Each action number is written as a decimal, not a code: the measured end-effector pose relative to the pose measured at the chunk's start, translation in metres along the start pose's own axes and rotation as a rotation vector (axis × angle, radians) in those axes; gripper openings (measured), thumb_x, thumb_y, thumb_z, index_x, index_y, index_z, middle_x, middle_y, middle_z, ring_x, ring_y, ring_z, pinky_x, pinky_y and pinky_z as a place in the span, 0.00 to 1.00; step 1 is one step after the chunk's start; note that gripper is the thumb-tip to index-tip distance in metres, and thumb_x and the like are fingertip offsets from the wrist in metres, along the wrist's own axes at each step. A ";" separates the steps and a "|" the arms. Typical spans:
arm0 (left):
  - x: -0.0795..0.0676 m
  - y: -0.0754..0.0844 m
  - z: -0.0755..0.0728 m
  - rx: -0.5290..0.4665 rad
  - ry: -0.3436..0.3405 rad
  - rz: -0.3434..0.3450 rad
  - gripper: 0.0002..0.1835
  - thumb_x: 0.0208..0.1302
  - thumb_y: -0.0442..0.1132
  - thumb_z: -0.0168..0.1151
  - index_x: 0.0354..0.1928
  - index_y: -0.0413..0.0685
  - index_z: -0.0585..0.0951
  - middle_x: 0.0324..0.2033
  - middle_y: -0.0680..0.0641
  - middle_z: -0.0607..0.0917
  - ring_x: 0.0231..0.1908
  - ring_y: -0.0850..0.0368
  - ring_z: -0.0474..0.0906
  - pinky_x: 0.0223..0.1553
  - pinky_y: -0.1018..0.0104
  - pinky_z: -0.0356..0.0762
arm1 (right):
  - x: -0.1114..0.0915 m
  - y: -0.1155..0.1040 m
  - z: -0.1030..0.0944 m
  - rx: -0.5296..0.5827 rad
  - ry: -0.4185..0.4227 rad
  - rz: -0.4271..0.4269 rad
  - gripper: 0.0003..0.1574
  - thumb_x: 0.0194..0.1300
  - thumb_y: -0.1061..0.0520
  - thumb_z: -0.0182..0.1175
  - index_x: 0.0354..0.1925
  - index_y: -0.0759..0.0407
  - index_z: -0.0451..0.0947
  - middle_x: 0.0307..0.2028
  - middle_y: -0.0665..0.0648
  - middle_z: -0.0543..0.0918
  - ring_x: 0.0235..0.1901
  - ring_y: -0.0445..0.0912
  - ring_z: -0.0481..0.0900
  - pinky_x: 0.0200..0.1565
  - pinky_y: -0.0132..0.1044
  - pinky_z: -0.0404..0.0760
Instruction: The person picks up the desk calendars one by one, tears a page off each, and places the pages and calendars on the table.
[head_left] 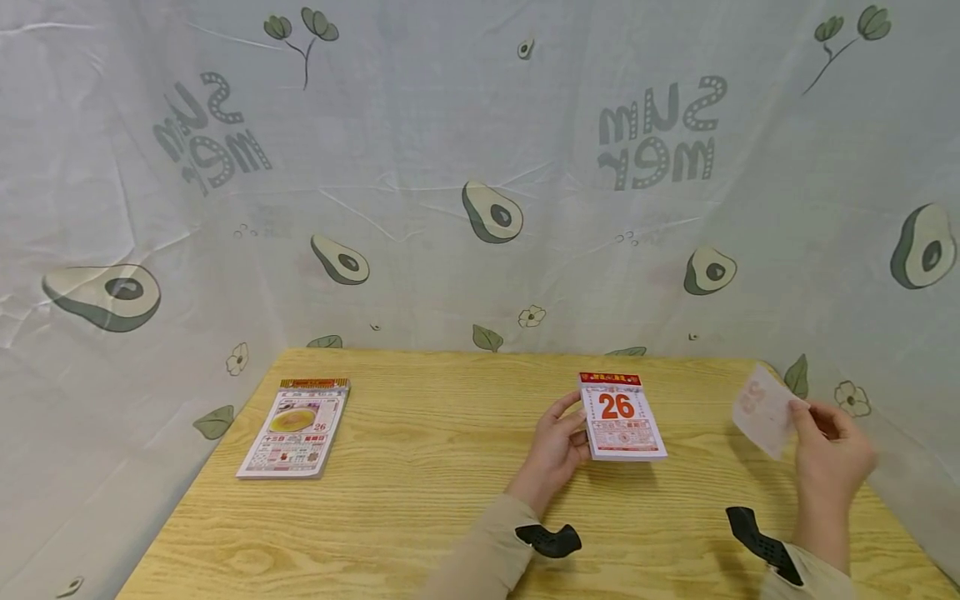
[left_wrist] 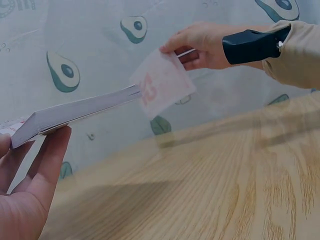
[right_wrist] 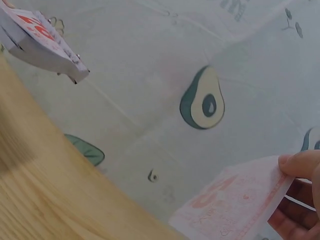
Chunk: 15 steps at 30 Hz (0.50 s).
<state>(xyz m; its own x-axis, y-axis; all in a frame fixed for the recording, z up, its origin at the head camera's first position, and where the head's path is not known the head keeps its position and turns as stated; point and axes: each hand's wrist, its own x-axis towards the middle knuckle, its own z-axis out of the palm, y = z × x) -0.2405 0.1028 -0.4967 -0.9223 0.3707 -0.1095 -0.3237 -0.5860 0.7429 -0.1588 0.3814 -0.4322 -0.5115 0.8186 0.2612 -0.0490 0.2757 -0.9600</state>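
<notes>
A thick tear-off calendar with a red header and a large red 26 is held up off the table by my left hand. In the left wrist view, fingers support the calendar's underside while the thumb lies at its near edge. To the right, my right hand pinches a thin loose calendar sheet between thumb and fingers. Red print shows faintly through the sheet in the right wrist view. The sheet is apart from the calendar, out past the pad's right side.
A second tear-off calendar, showing a yellow round picture, lies on the left part of the wooden table. Behind the table hangs a pale cloth printed with avocados and leaves. Black wrist bands sit on both sleeves.
</notes>
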 end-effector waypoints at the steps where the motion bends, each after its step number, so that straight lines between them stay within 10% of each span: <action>1: 0.001 -0.001 0.001 0.003 -0.002 -0.001 0.20 0.71 0.34 0.53 0.64 0.49 0.73 0.48 0.40 0.85 0.36 0.55 0.84 0.35 0.60 0.81 | 0.001 0.002 -0.002 -0.003 0.005 0.003 0.08 0.63 0.53 0.66 0.30 0.36 0.80 0.24 0.28 0.74 0.27 0.26 0.71 0.30 0.12 0.67; 15: 0.013 -0.014 0.026 0.010 0.034 -0.029 0.18 0.71 0.34 0.53 0.60 0.50 0.76 0.46 0.39 0.86 0.37 0.51 0.84 0.35 0.59 0.80 | 0.014 0.031 -0.015 -0.111 0.067 -0.117 0.05 0.64 0.52 0.65 0.30 0.43 0.81 0.24 0.22 0.70 0.27 0.17 0.68 0.34 0.09 0.64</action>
<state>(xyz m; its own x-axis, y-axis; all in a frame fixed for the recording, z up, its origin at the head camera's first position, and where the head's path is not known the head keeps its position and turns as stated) -0.2425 0.1345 -0.4920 -0.9193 0.3625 -0.1535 -0.3484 -0.5677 0.7459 -0.1549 0.4087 -0.4569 -0.4495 0.8085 0.3799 -0.0076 0.4218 -0.9067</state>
